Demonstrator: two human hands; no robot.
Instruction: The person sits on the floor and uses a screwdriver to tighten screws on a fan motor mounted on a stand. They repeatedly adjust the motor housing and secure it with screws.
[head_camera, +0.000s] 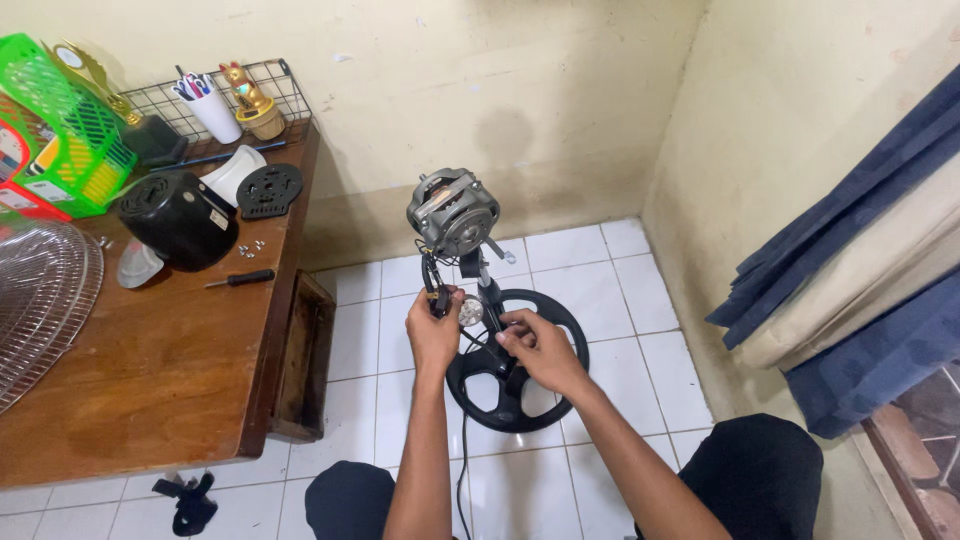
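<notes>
Bare fan motor (452, 211) atop its black stand (489, 300), round base (520, 400) on the white tiled floor (600, 290); left hand (433, 335) just below the motor, pinching black wiring (432, 280); right hand (540, 350) beside the stand, fingers curled on it; screwdriver (240, 279) near the wooden table's (160, 370) right edge

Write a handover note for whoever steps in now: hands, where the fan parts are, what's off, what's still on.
Left hand: grips a small black part and wires on the fan stand's neck.
Right hand: fingers on the neck, just below a small round silver part.
Bare motor sits atop the stand; round black base on the tiled floor.
Already off: black motor housing, wire grille, round black plate, loose screws, all on the wooden table, beside a screwdriver.
Still on: motor on the neck, wiring attached.
</notes>
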